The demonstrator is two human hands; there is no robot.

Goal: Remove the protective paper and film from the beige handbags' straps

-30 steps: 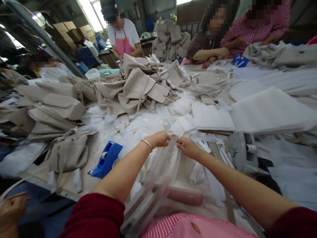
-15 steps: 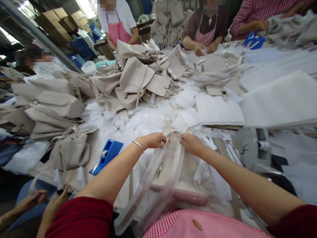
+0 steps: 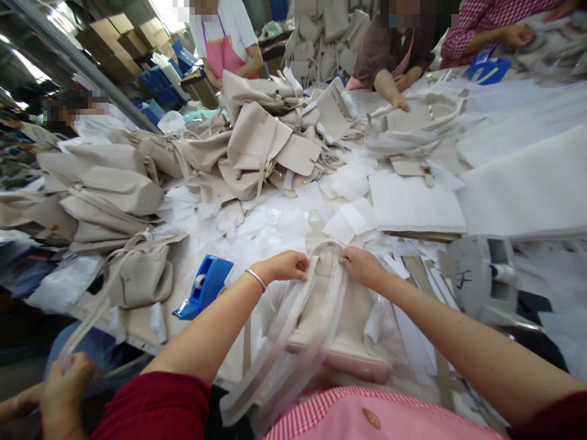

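A beige bag (image 3: 355,315) lies on the table right in front of me. Its long straps (image 3: 331,305), covered in translucent wrapping, trail toward the lower left. My left hand (image 3: 290,266) pinches the left strap near its top end, fingers bent. At the same height, my right hand (image 3: 361,266) grips the edge of the right strap between thumb and fingers. A rolled white piece (image 3: 375,318) lies on the bag's right side. The bag's lower edge rests by my pink apron (image 3: 334,418).
A blue tape dispenser (image 3: 206,286) stands left of my forearm, a grey tape dispenser (image 3: 479,275) to the right. Beige bags (image 3: 261,134) are piled beyond. White sheets (image 3: 415,201) lie stacked at right. A neighbour's hand (image 3: 68,385) holds a strap at lower left.
My hands keep their hold on the straps, nearly still. The neighbour at lower left has pulled a bag strap out taut. Across the table, a co-worker's arm has reached forward toward a bag.
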